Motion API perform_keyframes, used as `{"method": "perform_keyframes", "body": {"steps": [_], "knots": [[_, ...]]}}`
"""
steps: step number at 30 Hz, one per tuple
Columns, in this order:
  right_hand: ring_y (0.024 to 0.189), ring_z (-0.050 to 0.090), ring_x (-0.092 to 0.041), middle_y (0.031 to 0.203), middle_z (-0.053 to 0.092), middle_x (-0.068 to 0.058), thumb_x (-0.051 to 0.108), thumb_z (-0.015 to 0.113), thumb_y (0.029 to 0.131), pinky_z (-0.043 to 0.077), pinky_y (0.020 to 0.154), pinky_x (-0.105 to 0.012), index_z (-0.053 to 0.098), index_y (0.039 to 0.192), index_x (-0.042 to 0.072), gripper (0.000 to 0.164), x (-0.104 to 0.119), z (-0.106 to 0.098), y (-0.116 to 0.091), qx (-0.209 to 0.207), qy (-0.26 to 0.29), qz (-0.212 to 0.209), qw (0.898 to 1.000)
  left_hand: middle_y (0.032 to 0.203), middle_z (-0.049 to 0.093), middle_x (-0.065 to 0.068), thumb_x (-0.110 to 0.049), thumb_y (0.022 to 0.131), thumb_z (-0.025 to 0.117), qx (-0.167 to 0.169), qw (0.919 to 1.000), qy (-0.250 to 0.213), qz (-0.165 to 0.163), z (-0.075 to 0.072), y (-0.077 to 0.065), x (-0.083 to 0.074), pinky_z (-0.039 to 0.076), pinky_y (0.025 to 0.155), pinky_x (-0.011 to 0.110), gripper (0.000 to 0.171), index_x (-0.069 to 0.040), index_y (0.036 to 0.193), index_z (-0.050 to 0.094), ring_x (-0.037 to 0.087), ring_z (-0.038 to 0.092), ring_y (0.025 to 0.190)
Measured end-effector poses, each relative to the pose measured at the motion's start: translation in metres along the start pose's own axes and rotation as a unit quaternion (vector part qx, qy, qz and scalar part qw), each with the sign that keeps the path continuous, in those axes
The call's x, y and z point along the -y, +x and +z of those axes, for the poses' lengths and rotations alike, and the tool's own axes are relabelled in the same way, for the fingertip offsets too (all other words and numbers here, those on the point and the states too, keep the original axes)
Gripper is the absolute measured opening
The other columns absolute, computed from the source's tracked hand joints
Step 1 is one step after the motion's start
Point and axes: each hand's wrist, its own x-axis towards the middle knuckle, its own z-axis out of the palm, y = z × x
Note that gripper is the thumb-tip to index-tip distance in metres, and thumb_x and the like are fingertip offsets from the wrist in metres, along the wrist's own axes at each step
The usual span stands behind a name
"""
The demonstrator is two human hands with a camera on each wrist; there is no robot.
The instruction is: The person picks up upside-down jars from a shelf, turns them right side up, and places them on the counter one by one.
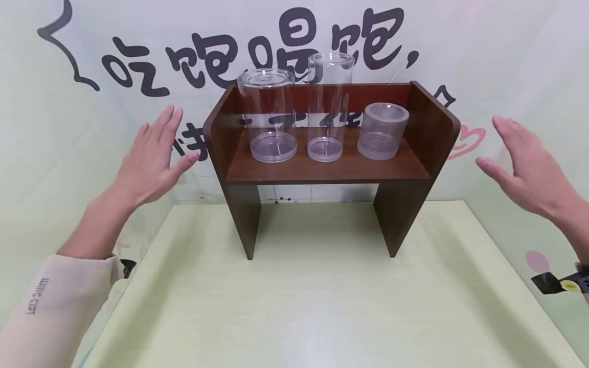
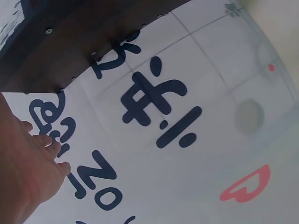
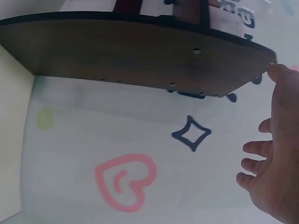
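Observation:
On the dark brown wooden shelf [image 1: 331, 173] stand three clear cylindrical containers: a wide tall one [image 1: 268, 112] at left, a narrow taller one [image 1: 329, 107] in the middle and a short one [image 1: 383, 131] at right. My left hand [image 1: 152, 158] is raised in the air left of the shelf, fingers extended and nothing held. Off the shelf's right side, my right hand [image 1: 529, 168] hovers with its fingers extended and thumb apart, also holding nothing. In the wrist views, the left hand [image 2: 32, 172] and right hand [image 3: 280, 149] appear beside the shelf's outer side panels.
The shelf rests on a pale yellow-green table [image 1: 322, 306], with an open space beneath its board. A pale backdrop [image 1: 138, 30] printed with large dark characters and a pink heart closes off the back and sides.

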Motion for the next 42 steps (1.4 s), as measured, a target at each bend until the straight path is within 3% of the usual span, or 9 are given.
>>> {"method": "perform_keyframes", "body": {"steps": [12,19,26,28,33,35,42], "knots": [[0.158,0.025,-0.044,0.17,0.031,-0.024,0.041,0.059,0.106,0.014,0.132,-0.057,0.03,0.167,0.008,0.075,0.043,-0.016,0.016,-0.055,0.009,-0.042,0.998,0.179,0.007,0.011,-0.067,0.106,0.035,-0.004,0.9997,-0.015,0.018,-0.014,0.023,-0.025,0.0,0.134,0.051,0.087,-0.016,0.172,0.009,0.03,0.007,0.165],[0.161,0.023,-0.035,0.173,0.03,-0.014,0.036,0.06,0.105,0.013,0.131,-0.061,0.029,0.169,0.016,0.073,0.074,-0.019,0.029,-0.05,0.018,-0.045,0.998,0.179,0.006,0.009,-0.068,0.105,0.035,0.002,0.9996,-0.013,0.026,-0.02,0.037,-0.039,0.0,0.134,0.047,0.087,-0.017,0.172,0.011,0.031,0.007,0.165],[0.16,0.027,-0.034,0.172,0.032,-0.015,0.043,0.063,0.104,0.018,0.13,-0.061,0.031,0.168,0.014,0.078,0.105,-0.014,0.043,-0.052,0.024,-0.067,0.996,0.179,0.006,0.008,-0.068,0.105,0.035,0.036,0.9991,-0.005,0.023,-0.024,0.048,-0.05,-0.002,0.134,0.047,0.089,-0.015,0.172,0.01,0.029,0.005,0.165],[0.141,0.05,-0.027,0.172,0.031,-0.012,0.043,0.064,0.104,0.026,0.128,-0.056,0.029,0.169,0.016,0.079,0.113,-0.012,0.047,-0.046,0.016,-0.064,0.997,0.179,0.007,0.009,-0.069,0.105,0.035,0.043,0.9988,0.001,0.025,-0.024,0.051,-0.053,-0.003,0.134,0.047,0.089,-0.015,0.172,0.01,0.028,0.005,0.165],[0.142,0.049,-0.027,0.173,0.028,-0.013,0.04,0.066,0.103,0.026,0.129,-0.053,0.025,0.17,0.013,0.083,0.131,-0.005,0.06,-0.019,0.008,-0.057,0.998,0.178,0.01,0.01,-0.067,0.106,0.036,0.051,0.998,0.018,0.033,-0.024,0.056,-0.059,-0.002,0.134,0.047,0.088,-0.013,0.171,0.013,0.027,0.005,0.165],[0.161,0.024,-0.035,0.173,0.027,-0.017,0.039,0.067,0.103,0.018,0.131,-0.056,0.025,0.169,0.009,0.084,0.137,-0.001,0.066,-0.007,0.012,-0.054,0.998,0.178,0.01,0.01,-0.066,0.106,0.038,0.055,0.9976,0.022,0.034,-0.023,0.058,-0.06,-0.002,0.134,0.048,0.088,-0.012,0.171,0.014,0.027,0.006,0.165],[0.16,0.024,-0.04,0.174,0.023,-0.017,0.047,0.064,0.103,0.02,0.129,-0.062,0.022,0.169,0.005,0.088,0.146,0.018,0.084,0.022,0.007,-0.027,0.999,0.178,0.013,0.011,-0.067,0.105,0.041,0.064,0.9971,0.024,0.033,-0.02,0.061,-0.063,0.001,0.134,0.047,0.091,-0.009,0.17,0.016,0.031,0.013,0.164]]}}
